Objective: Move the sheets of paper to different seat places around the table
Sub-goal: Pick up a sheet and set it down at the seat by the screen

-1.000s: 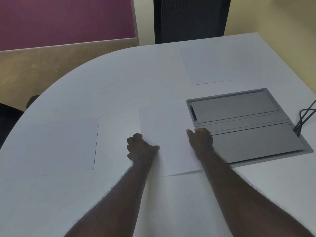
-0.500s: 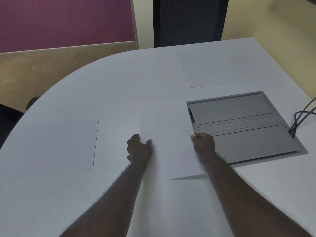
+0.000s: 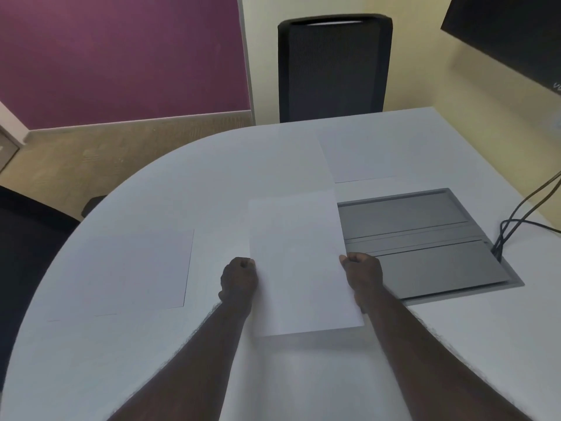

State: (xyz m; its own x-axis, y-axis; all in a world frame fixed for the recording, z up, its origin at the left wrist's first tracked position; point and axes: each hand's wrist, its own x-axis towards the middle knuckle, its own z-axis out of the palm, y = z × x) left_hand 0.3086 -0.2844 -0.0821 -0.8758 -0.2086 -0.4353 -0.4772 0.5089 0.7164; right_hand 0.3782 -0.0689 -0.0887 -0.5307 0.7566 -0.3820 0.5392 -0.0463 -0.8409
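A white sheet of paper point(image 3: 299, 262) is held a little above the white table point(image 3: 182, 183), casting a shadow under its near edge. My left hand point(image 3: 238, 279) grips its left edge and my right hand point(image 3: 362, 273) grips its right edge. A second sheet point(image 3: 133, 271) lies flat on the table at the left. At the far side, in front of the black chair point(image 3: 334, 68), rests a third sheet point(image 3: 358, 156).
A grey cable box lid point(image 3: 425, 241) is set into the table right of the held sheet. Black cables point(image 3: 516, 220) run from its right end off the table. Another dark chair point(image 3: 27, 238) stands at the left edge. A dark screen point(image 3: 510, 34) hangs upper right.
Both hands have closed on the middle sheet's side edges and lifted it off the table. The view has tilted up, showing the far chair.
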